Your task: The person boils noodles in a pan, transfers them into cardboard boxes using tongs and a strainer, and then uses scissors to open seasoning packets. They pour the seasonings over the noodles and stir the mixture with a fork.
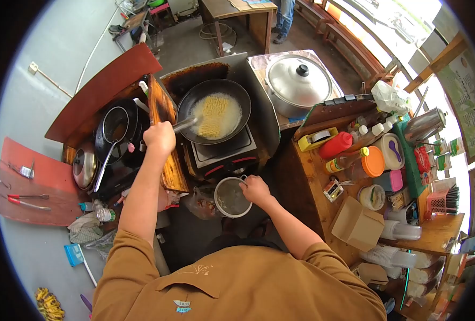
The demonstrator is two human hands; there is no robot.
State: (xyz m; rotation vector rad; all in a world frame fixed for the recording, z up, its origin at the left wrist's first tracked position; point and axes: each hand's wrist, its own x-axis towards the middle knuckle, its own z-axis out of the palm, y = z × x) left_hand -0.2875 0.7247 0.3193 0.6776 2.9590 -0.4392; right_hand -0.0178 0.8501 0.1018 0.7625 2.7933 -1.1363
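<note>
My left hand [160,138] is closed around the handle of a metal utensil [185,124], whose far end reaches over the rim into the wok. The black wok [240,96] stands on the stove [225,154], with a block of yellow noodles [214,113] in cloudy, bubbling liquid. Lower down, my right hand [255,190] grips the edge of a round grey container [233,198] with a pale rim, close in front of my body. A clear plastic bag [202,203] lies just left of that container.
A lidded steel pot [300,80] stands beyond the stove's right metal shield [262,101]. Bottles, tubs and a cardboard box [358,223] crowd the wooden counter at right. At left, a wooden board [165,136] separates the stove from a dark pan holding a ladle [115,124].
</note>
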